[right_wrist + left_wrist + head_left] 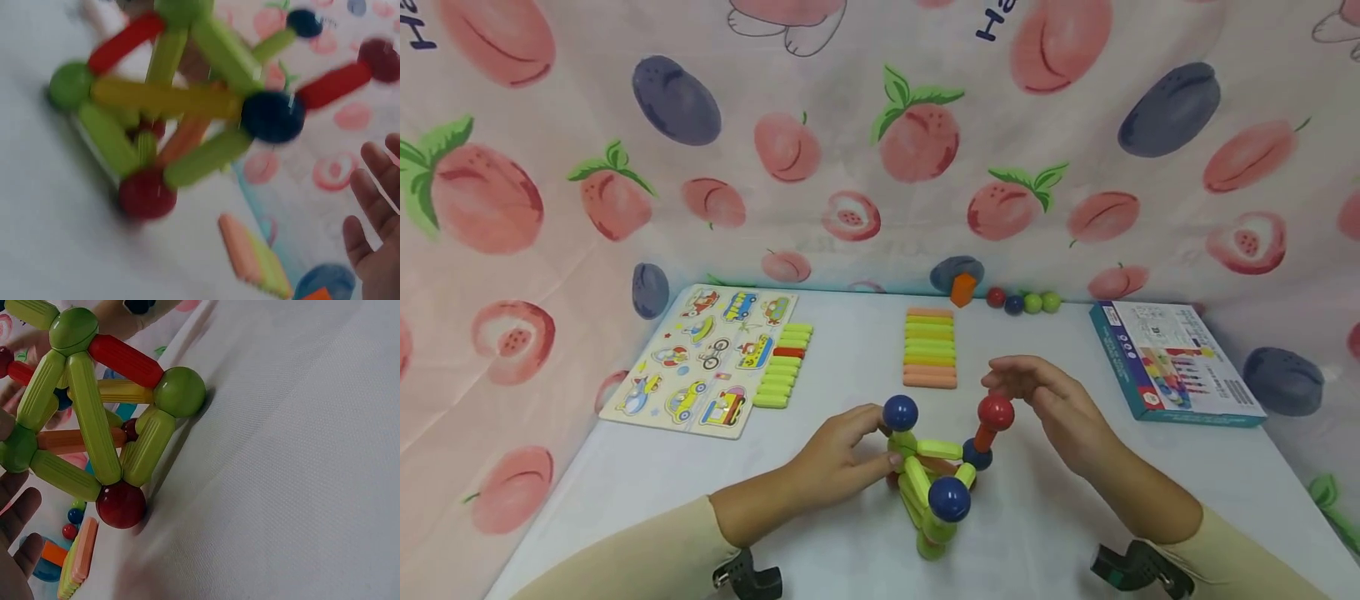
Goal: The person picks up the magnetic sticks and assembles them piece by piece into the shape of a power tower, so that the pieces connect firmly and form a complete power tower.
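A ball-and-stick structure (pixel 940 449) of magnetic sticks and balls stands on the table, built mostly of green sticks with red, yellow and orange ones. My left hand (pixel 838 458) holds it at the left, thumb and fingers about a green ball (pixel 17 450). Above that corner sits a blue ball (pixel 900 412); another blue ball (pixel 950 499) is at the front. On the right, a red stick (pixel 985 437) rises with a red ball (pixel 996 412) on top. Beside that ball is my right hand (pixel 1067 417), holding nothing; the right wrist view shows its fingers (pixel 375 194) apart from the structure.
Behind the structure lies a row of colored sticks (pixel 929 346). Several loose balls (pixel 1033 302) and an orange piece (pixel 962 290) are at the back edge. A picture puzzle board (pixel 700 358) with green sticks (pixel 782 367) lies left; a boxed set (pixel 1176 362) lies right.
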{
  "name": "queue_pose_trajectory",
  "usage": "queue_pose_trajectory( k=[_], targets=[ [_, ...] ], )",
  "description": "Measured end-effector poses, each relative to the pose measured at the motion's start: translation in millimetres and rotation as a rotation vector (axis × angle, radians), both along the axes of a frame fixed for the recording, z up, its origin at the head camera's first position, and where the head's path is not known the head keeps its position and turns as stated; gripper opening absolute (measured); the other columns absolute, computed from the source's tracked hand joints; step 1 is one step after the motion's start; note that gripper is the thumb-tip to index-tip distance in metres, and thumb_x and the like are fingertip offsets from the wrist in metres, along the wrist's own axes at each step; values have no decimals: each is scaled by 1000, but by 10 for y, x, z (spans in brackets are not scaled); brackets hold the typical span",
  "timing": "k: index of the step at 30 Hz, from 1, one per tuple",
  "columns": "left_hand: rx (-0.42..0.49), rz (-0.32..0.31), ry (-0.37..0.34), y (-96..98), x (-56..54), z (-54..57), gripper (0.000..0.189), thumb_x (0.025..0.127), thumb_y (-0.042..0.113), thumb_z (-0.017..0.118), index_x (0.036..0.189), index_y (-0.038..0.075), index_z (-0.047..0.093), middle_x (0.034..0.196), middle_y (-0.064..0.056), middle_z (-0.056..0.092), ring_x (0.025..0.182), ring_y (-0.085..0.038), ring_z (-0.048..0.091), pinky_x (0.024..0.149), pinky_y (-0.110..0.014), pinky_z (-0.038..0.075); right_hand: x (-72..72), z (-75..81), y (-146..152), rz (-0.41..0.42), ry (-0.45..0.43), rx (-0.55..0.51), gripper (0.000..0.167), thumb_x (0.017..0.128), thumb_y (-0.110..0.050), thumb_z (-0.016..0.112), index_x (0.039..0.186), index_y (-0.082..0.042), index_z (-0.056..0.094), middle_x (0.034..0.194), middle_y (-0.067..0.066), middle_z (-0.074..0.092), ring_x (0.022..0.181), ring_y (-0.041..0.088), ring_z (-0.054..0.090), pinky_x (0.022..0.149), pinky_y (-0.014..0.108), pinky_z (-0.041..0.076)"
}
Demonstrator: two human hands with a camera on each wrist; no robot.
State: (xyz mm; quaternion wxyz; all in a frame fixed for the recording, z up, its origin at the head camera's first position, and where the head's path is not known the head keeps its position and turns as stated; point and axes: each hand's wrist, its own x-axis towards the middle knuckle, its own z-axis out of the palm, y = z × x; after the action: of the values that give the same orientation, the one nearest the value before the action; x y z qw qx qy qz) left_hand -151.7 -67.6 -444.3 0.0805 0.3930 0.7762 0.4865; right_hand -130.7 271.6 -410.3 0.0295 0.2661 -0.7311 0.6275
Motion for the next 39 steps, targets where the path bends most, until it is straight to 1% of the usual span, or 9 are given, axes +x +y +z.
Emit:
queue_pose_trajectory(
  k=[3, 7, 11, 20, 25, 29, 33, 35, 39],
  targets=[
    [-10, 11, -11, 4, -14, 24, 32, 103, 22, 71, 134, 22, 62, 124, 12, 69, 123, -11, 63, 113, -47, 48, -174, -134, -18, -173, -40, 166, 32, 111, -14, 53, 136, 1, 65, 124, 6, 73, 114, 17, 66, 102, 32, 52],
    [-32, 32, -47, 23, -54, 47, 33, 102, 18, 71, 132, 25, 62, 121, 15, 69, 125, -9, 61, 116, -48, 45, -389, -288, -124, -338, -84, 619, 33, 102, -24, 74, 133, -15, 72, 124, 1, 73, 115, 22, 63, 98, 48, 54],
    [-48, 50, -69, 63, -112, 59, 28, 103, 17, 69, 129, 26, 62, 119, 16, 69, 128, -7, 60, 118, -47, 42, -520, -397, -249, -325, -46, 919, 46, 96, -31, 81, 140, -20, 70, 129, 4, 71, 122, 30, 62, 102, 59, 51],
    [-54, 56, -60, 81, -222, 51, 26, 104, 17, 64, 129, 23, 63, 120, 11, 71, 130, -10, 60, 117, -53, 42, -624, -554, -398, -267, 71, 1215, 60, 92, -37, 84, 147, -24, 67, 123, 10, 67, 115, 30, 60, 89, 48, 49],
    [-44, 69, -51, 83, -285, 64, 28, 103, 16, 64, 131, 23, 65, 122, 12, 70, 130, -10, 60, 117, -53, 43, -626, -561, -395, -336, 92, 1232, 44, 87, -38, 88, 124, -16, 78, 109, 4, 69, 103, 25, 60, 82, 44, 49],
    [4, 96, -33, 89, -318, 84, 33, 103, 16, 66, 136, 22, 64, 130, 10, 69, 130, -11, 58, 114, -51, 45, -604, -508, -364, -333, -26, 1186, 29, 84, -32, 92, 101, -16, 75, 91, -1, 70, 89, 21, 62, 81, 41, 53],
    [82, 110, 13, 100, -327, 127, 32, 105, 18, 67, 137, 17, 64, 132, 7, 70, 129, -14, 59, 113, -50, 47, -533, -361, -335, -232, -170, 1111, 26, 84, -20, 91, 106, -14, 78, 94, -1, 76, 93, 22, 69, 88, 46, 60],
    [104, 105, 39, 106, -328, 151, 29, 106, 18, 65, 135, 16, 65, 129, 5, 71, 129, -14, 60, 113, -49, 47, -509, -242, -311, -174, -263, 982, 26, 88, -17, 87, 112, -12, 78, 100, 1, 76, 98, 24, 68, 89, 46, 60],
    [114, 84, 59, 123, -337, 180, 25, 108, 18, 63, 132, 15, 66, 121, 5, 72, 123, -13, 63, 113, -48, 48, -478, 13, -231, -20, -465, 494, 29, 98, -20, 77, 121, -5, 73, 107, 14, 72, 106, 32, 62, 87, 43, 57]
  ],
)
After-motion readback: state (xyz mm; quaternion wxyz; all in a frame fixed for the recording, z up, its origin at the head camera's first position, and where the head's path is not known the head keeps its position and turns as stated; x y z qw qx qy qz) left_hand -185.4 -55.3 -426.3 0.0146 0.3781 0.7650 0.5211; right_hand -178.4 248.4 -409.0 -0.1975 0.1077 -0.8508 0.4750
